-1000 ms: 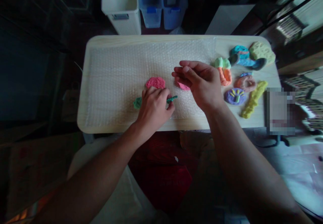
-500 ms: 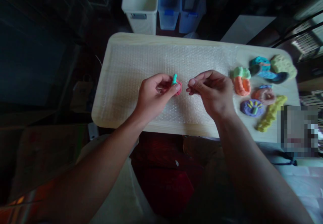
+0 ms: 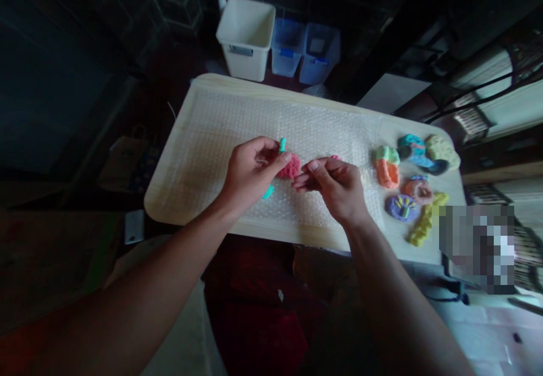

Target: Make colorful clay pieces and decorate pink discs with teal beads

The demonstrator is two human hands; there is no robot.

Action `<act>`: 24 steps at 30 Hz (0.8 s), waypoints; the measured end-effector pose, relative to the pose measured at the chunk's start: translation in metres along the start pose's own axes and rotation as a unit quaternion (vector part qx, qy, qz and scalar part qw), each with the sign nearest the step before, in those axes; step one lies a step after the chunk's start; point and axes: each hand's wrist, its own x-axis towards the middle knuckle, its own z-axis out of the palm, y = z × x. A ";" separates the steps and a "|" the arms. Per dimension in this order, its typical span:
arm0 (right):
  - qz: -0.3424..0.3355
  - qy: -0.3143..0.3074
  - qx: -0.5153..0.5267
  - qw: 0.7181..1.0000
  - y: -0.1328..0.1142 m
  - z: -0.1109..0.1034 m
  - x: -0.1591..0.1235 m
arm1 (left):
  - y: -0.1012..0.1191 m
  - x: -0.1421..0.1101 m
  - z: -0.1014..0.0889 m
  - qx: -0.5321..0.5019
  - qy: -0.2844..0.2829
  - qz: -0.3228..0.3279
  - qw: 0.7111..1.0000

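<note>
My left hand (image 3: 253, 173) pinches a red lump of modelling clay (image 3: 291, 165) between thumb and fingers. A thin green clay stem (image 3: 282, 145) sticks up from the lump's back left side. Just to the right is my right hand (image 3: 335, 184), its thumb and forefinger pressed together beside the lump's right edge. Whatever lies in that pinch is too small to make out. A green clay piece (image 3: 267, 192) shows below my left hand, and a bit of pink clay (image 3: 335, 157) peeks out behind my right fingers.
Bubble wrap (image 3: 229, 121) covers much of the wooden table (image 3: 167, 203). At its right end sit several clay shapes, including an orange and green one (image 3: 387, 173), a purple disc (image 3: 401, 207) and a yellow strip (image 3: 421, 226). Beyond the far edge stands a white bin (image 3: 246, 62).
My right hand has come closer to the red clay in my left hand. More of the red lump shows, and green and pink pieces have come into sight. The camera view has shifted.
</note>
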 end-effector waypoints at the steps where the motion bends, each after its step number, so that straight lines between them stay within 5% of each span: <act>1: -0.004 -0.002 -0.006 1.000 -0.001 0.000 -0.001 | 0.000 0.000 0.000 -0.003 0.000 -0.002 1.000; 7: -0.033 -0.002 0.005 0.999 -0.001 0.000 -0.003 | -0.001 0.000 0.000 -0.024 -0.007 -0.008 1.000; 17: 0.015 -0.052 0.034 0.998 -0.002 0.006 -0.005 | 0.001 0.001 -0.001 -0.035 -0.012 -0.004 0.999; 24: -0.026 -0.046 -0.002 0.999 -0.001 0.004 -0.005 | 0.001 0.001 -0.002 -0.017 -0.003 -0.001 1.000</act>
